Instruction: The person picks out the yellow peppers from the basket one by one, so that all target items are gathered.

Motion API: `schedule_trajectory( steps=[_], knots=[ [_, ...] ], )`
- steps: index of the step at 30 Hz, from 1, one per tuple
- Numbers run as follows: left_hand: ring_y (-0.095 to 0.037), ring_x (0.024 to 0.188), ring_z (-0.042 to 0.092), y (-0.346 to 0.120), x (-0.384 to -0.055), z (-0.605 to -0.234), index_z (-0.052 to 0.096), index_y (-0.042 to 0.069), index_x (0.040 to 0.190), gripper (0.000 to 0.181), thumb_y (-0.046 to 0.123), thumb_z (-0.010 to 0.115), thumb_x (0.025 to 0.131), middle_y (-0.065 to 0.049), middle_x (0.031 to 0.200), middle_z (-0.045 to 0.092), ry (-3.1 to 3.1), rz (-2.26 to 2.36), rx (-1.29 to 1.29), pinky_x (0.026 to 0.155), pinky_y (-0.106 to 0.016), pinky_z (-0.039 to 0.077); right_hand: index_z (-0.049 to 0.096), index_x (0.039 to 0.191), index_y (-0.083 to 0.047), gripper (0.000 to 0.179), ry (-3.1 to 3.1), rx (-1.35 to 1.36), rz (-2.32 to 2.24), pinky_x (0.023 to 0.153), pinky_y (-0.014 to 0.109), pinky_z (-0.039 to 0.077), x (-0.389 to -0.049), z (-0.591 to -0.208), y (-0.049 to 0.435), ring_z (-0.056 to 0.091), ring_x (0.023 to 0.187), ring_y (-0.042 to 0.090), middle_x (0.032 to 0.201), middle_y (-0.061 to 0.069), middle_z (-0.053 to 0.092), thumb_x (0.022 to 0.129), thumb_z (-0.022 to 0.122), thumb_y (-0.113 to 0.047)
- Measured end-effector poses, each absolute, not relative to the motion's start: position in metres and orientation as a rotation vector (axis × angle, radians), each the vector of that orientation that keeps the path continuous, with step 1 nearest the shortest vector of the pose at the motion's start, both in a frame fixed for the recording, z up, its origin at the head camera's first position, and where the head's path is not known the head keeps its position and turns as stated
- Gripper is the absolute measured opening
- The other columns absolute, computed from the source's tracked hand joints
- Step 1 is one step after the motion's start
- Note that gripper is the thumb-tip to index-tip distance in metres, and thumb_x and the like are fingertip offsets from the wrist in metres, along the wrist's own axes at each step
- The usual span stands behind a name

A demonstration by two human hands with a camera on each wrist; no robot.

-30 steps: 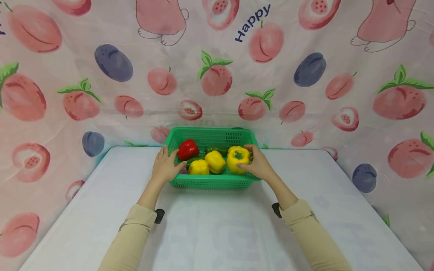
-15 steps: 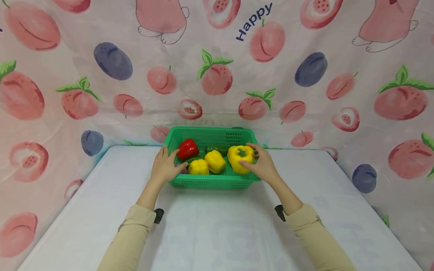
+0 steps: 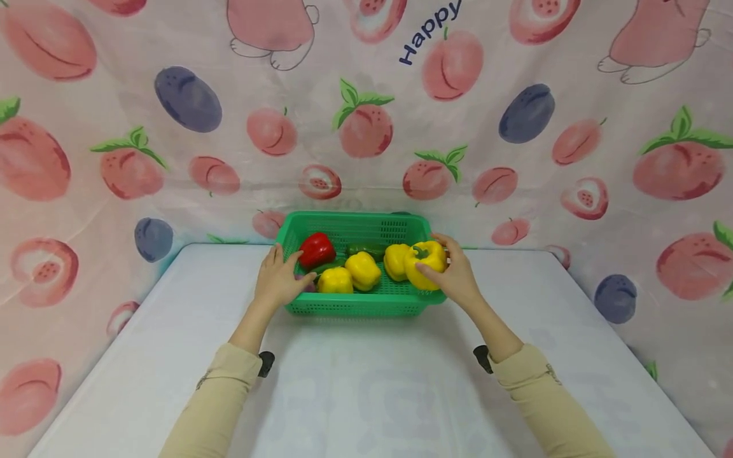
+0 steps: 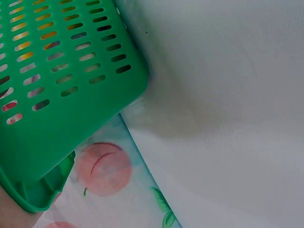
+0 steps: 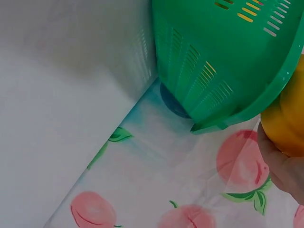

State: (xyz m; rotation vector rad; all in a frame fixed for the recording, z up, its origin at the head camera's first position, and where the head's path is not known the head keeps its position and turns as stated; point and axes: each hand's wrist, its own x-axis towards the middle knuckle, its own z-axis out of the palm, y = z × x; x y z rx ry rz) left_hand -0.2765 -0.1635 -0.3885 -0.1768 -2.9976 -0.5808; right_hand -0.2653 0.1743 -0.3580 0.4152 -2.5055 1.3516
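My right hand (image 3: 462, 277) grips a yellow bell pepper (image 3: 428, 266) with a green stem, over the right end of the green basket (image 3: 355, 306). In the right wrist view, fingers (image 5: 280, 168) curl under this pepper beside the rim. My left hand (image 3: 279, 277) rests on the basket's left rim, fingers extended and the thumb reaching over the inside. Inside lie a red bell pepper (image 3: 317, 250), a yellow pepper (image 3: 335, 280) in front, another yellow pepper (image 3: 363, 271) in the middle, and a third yellow pepper (image 3: 395, 261) behind the held one.
A dark green vegetable (image 3: 366, 250) lies at the back of the basket, and something purple (image 3: 309, 285) shows near the left thumb. The basket stands near the far edge of the white table (image 3: 366, 381), before a fruit-printed cloth (image 3: 366, 172).
My right hand has moved right, lifting the yellow bell pepper away from the one behind it and toward the right rim. The left hand has stayed at the left rim.
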Motion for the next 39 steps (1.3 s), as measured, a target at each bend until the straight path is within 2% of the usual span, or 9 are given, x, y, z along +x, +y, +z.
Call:
schedule_trajectory(
  steps=[5,12,19,27,39],
  knots=[
    [-0.048,0.142,0.007,-0.162,-0.277,-0.385,0.036,0.004,0.143,0.069,0.048,0.049,0.092,-0.036,0.151,0.008,-2.991,-0.594,-0.182,0.116,-0.059,0.011,0.040,0.135,-0.001,0.063,-2.493,0.352,1.363,0.097,0.049,0.047,-0.265,-0.355,0.180,0.051,0.110,0.033,0.126,0.022,0.052,0.084,0.071,-0.021],
    [-0.048,0.142,0.007,-0.163,-0.277,-0.387,0.037,0.003,0.143,0.068,0.047,0.049,0.092,-0.035,0.152,0.007,-2.987,-0.598,-0.171,0.116,-0.059,0.010,0.044,0.131,0.000,0.061,-2.486,0.255,1.381,0.099,0.047,0.047,-0.267,-0.353,0.187,0.051,0.111,0.032,0.124,0.021,0.054,0.084,0.071,-0.029],
    [-0.047,0.142,0.006,-0.163,-0.276,-0.391,0.036,0.004,0.144,0.066,0.045,0.049,0.093,-0.035,0.152,0.006,-2.991,-0.632,-0.150,0.117,-0.057,0.009,0.048,0.129,0.000,0.059,-2.469,0.200,1.291,0.089,0.044,0.052,-0.272,-0.353,0.194,0.054,0.104,0.030,0.120,0.019,0.057,0.085,0.070,-0.032],
    [-0.047,0.142,0.006,-0.163,-0.275,-0.390,0.036,0.005,0.144,0.066,0.044,0.049,0.093,-0.034,0.152,0.006,-2.990,-0.628,-0.145,0.117,-0.057,0.009,0.050,0.127,-0.002,0.056,-2.468,0.153,1.259,0.077,0.032,0.050,-0.278,-0.349,0.200,0.052,0.098,0.029,0.115,0.019,0.058,0.085,0.069,-0.033],
    [-0.047,0.142,0.005,-0.163,-0.276,-0.388,0.036,0.005,0.144,0.066,0.045,0.048,0.093,-0.034,0.153,0.006,-2.996,-0.626,-0.146,0.117,-0.058,0.009,0.045,0.133,-0.003,0.062,-2.499,0.097,1.237,0.086,0.044,0.051,-0.287,-0.347,0.213,0.053,0.101,0.034,0.121,0.022,0.052,0.086,0.066,-0.039]
  ],
)
